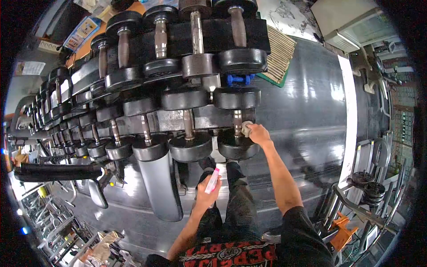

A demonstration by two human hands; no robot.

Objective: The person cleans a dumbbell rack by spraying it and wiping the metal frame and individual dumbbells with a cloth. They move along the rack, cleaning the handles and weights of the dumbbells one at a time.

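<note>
We look down on a dumbbell rack [209, 120] that runs from 9 o'clock toward 1 o'clock across the view. Our right hand [258, 132] reaches out to the lower tier, at about 12 o'clock from our body, with its fingers curled closed around a small pale cloth [246, 128]. The cloth is pressed against the handle of the end dumbbell [237, 124], between its 2 black heads, so the hand touches both cloth and bar.

Our left hand [205, 196] sits lower, near 6 o'clock from the right hand, wrapped shut around a spray bottle [212, 180] with a pink cap. The bottle tilts up toward 1 o'clock, its nozzle end pointing at the rack but well apart from it.

Just beside the end dumbbell, at its 9 o'clock, lies a neighbouring dumbbell [189, 129]. A grey padded bench [158, 182] stands at 9 o'clock from the left hand. The dark floor [307, 111] stretches away at 3 o'clock.
</note>
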